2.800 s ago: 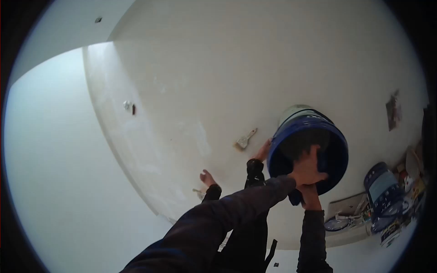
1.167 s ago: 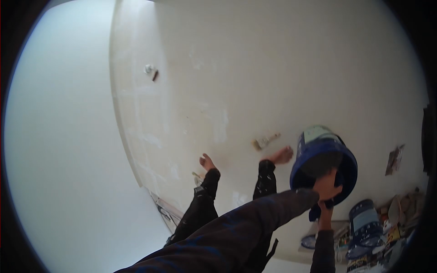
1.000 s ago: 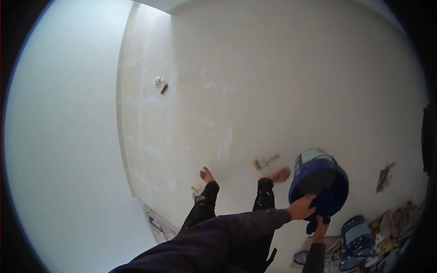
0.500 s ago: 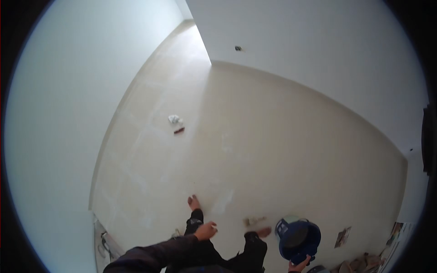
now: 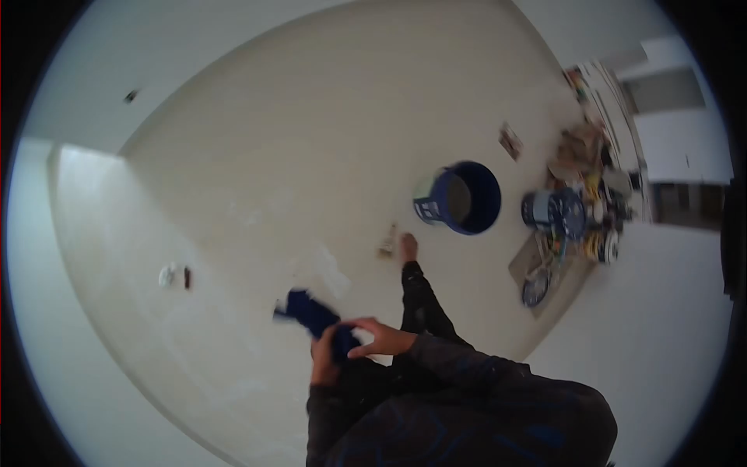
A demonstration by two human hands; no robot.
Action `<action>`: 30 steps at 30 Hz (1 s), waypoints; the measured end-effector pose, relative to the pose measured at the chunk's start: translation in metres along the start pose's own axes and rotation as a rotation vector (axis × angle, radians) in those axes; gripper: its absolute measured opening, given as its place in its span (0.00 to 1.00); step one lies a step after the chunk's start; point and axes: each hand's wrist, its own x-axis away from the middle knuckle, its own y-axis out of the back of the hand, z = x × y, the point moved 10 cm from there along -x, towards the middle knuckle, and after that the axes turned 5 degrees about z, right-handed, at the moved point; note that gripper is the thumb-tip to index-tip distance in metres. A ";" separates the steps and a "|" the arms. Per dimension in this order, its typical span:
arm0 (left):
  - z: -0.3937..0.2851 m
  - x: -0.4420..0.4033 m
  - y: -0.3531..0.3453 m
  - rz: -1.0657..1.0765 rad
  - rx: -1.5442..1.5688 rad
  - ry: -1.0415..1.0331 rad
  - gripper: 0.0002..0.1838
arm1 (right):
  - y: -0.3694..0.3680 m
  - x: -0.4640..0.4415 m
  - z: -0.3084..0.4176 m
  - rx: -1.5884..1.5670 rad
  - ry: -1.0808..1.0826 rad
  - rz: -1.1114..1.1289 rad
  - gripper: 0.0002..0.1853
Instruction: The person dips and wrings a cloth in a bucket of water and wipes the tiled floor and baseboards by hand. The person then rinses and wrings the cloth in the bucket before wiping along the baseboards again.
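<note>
A dark blue cloth hangs out over the floor, bunched at its near end between my two hands. My left hand is closed round that bunched end. From the other side, my right hand pinches the cloth between curved fingers and thumb. Up and to the right, a blue-rimmed bucket stands on the floor, touched by neither hand; its inside shows a grey surface. A paintbrush lies beside my bare foot.
Along the right wall are a blue container, a round lid on a board and several cluttered tools and pots. A flat patterned piece lies beyond the bucket. A white lump and a reddish-brown object lie at left.
The blue cloth has left the bucket, and my right hand has moved away from the bucket with it. My left hand, empty half a second ago, has closed on the cloth. The view has turned right.
</note>
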 end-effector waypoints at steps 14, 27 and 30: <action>0.202 0.185 0.094 -0.717 -1.354 0.583 0.20 | 0.570 -0.154 -0.219 1.421 -0.179 -0.335 0.13; 0.287 0.270 -0.096 -0.915 -0.812 0.735 0.18 | 0.702 -0.103 -0.239 1.063 -0.466 0.368 0.19; 0.307 0.274 -0.127 -0.916 -0.693 0.699 0.18 | 0.704 0.018 -0.256 0.634 -0.687 0.406 0.13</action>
